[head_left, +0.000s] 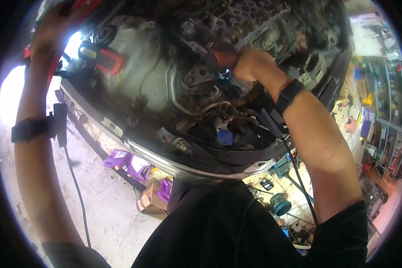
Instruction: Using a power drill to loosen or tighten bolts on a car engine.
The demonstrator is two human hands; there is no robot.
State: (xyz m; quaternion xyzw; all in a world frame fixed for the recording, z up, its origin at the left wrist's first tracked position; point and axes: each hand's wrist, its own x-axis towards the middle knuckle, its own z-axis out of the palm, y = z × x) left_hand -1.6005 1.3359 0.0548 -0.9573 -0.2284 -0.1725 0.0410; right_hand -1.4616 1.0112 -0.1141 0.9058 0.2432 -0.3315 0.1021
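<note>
My right hand (251, 64) reaches into an engine bay, its fingers curled beside a dark and red thing (223, 58) whose kind I cannot make out. Just past it lies the opened engine top (236, 22), a greasy metal casting with rows of round openings. A bent metal pipe (172, 85) runs to the left of this hand. My left hand (51, 33) is raised at the upper left, near a red edge (80, 9); its fingers are lost in shadow. Right of it rests a red and black work light (100, 58) with a yellowish strip.
The car's front bar (174, 167) curves across below the bay. A blue cap (224, 137) shows inside it. Purple jugs (138, 168) and a cardboard box (152, 198) stand on the floor. Cables hang from both wrist straps. Loaded shelves (391, 107) line the right.
</note>
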